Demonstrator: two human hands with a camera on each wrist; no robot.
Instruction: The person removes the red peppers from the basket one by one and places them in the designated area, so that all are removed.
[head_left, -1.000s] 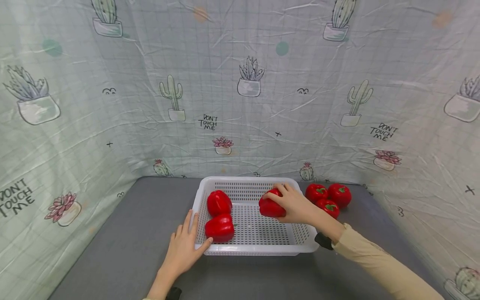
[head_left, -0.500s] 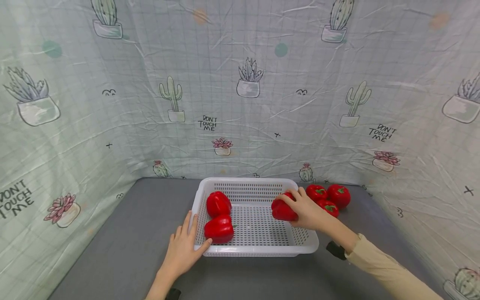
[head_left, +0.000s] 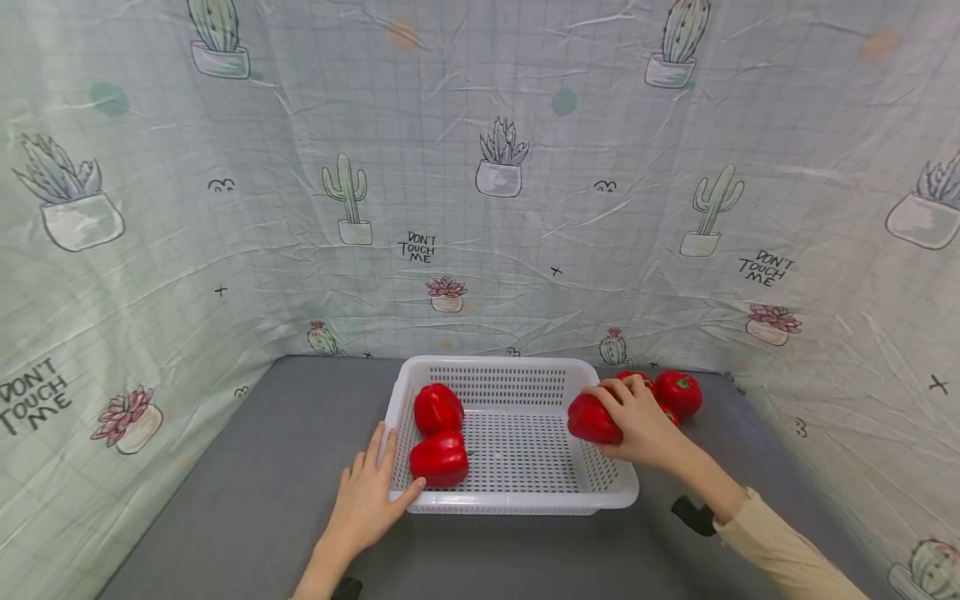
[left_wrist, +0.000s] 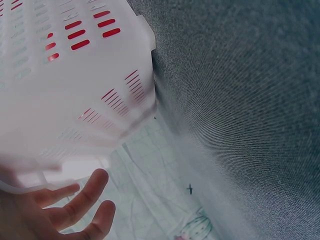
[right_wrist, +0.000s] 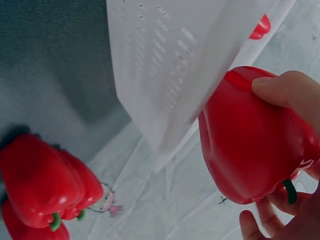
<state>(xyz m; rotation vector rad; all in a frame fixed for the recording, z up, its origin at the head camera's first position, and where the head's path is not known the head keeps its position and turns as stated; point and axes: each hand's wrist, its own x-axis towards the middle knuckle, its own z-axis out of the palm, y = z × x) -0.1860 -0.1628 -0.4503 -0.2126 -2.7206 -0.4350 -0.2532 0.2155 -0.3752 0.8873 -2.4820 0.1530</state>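
My right hand [head_left: 641, 425] grips a red bell pepper [head_left: 593, 418] above the right rim of the white perforated basket [head_left: 517, 500]. In the right wrist view the thumb lies across the held pepper [right_wrist: 255, 140], its green stem toward the palm. My left hand [head_left: 363, 500] rests with straight, spread fingers on the basket's left rim; the left wrist view shows its fingers [left_wrist: 85, 200] beside the basket wall [left_wrist: 75, 110]. Inside the basket, at the left, lie two red bell peppers, an upper one [head_left: 438, 409] and a lower one [head_left: 439, 458].
Right of the basket, a group of red bell peppers [head_left: 678, 394] stands on the grey table [head_left: 247, 467], partly hidden by my right hand. A curtain [head_left: 495, 233] with printed cactus pots rises behind and on both sides.
My right hand has carried the held pepper rightward, from over the inside of the basket to its right rim. The left hand and the two peppers in the basket keep their places.
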